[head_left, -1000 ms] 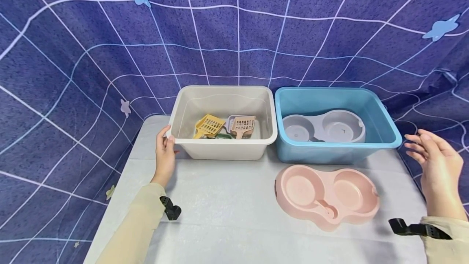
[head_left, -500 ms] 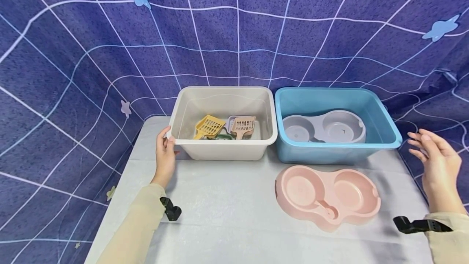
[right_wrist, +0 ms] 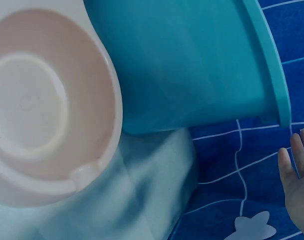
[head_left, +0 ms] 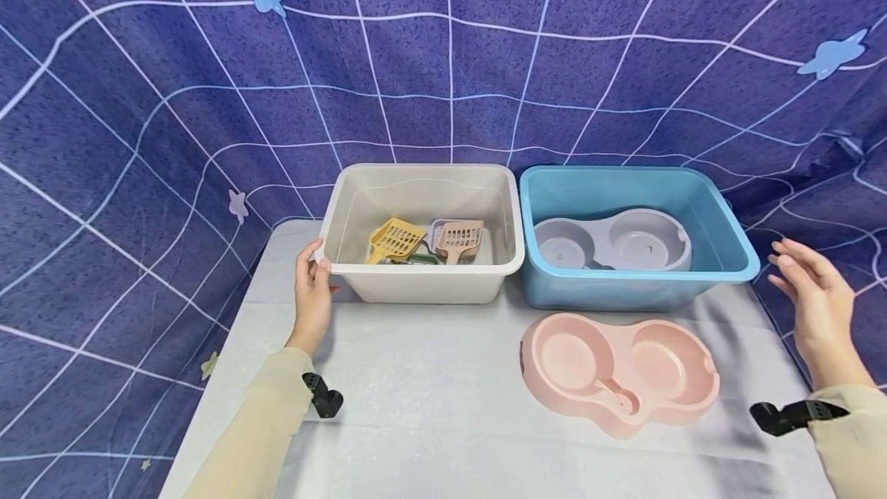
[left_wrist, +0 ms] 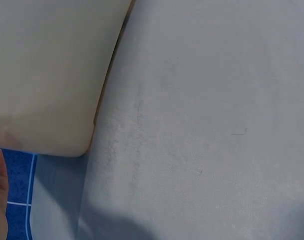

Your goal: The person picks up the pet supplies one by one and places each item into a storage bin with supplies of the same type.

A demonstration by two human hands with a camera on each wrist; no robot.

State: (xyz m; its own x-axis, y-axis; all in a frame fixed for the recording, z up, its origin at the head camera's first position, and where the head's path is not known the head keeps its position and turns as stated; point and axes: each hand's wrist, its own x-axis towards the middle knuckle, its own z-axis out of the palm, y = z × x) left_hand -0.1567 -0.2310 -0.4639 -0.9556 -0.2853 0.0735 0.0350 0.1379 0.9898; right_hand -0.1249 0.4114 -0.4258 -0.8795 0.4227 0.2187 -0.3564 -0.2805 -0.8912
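Observation:
My left hand [head_left: 314,295] is at the front left corner of a beige litter box [head_left: 423,283]; its thumb and fingers grip the rim there. Inside that box lie a yellow litter scoop [head_left: 398,237], a tan scoop [head_left: 460,237], a lilac scoop partly covered by the tan one, and a green piece mostly hidden. My right hand [head_left: 821,303] is in the air off the right end of a blue litter box [head_left: 624,295], fingers loosely bent and holding nothing. A grey double pet bowl [head_left: 647,241] sits in the blue box.
In front of the blue box, a pink double pet bowl [head_left: 620,376] lies on the white-covered table [head_left: 416,399]. Behind and at both sides hangs a dark blue curtain [head_left: 416,60] with grid lines and stars. The two boxes stand side by side near the back edge.
My right hand has drifted slightly left and up, its fingers turning a little. The left hand, the boxes and the bowls have stayed in place.

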